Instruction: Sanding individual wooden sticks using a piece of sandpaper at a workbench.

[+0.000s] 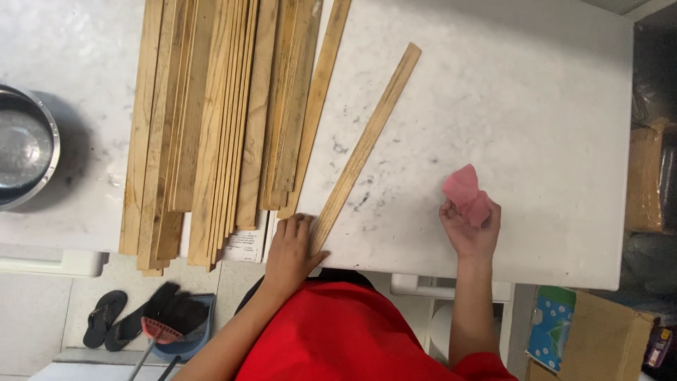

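— Right hand (471, 229): fingers curled up around a pink cloth (465, 194), clamped on its lower part. Bunched top of the cloth stands clear above the fingertips. Hand and cloth sit on the white table (536, 106), near its front edge.

— And the left hand (290, 247)?

— Flat, palm down, fingers together and stretched out, nothing clasped in it. Fingertips press on the near end of a single wood strip (367, 144). That end lies right at the front edge of the table, under or just against the fingers; can't tell which finger bears the weight.

— How does the strip run from there?

— Diagonally, away from the person and off to the right, far end up toward the middle of the table. It lies alone, apart from the stack. The cloth is to the right of its near half, well apart, not touching the wood.

— The stack?

— Pile of wood strips (211, 120), long and thin, lying side by side and overlapping, running front to back on the left part of the table. Their near ends hang over the front edge. The left hand is just beside the rightmost ones.

— Table surface?

— White, with dark smudges between the lone strip and the cloth hand.

— Anything else noted?

— Metal bowl (21, 148) at the far left edge, partly cut off. Person wears a red top (338, 331). On the floor below: dark sandals (106, 317), a dustpan (185, 331) with a brush, a cardboard box (599, 339) at lower right.
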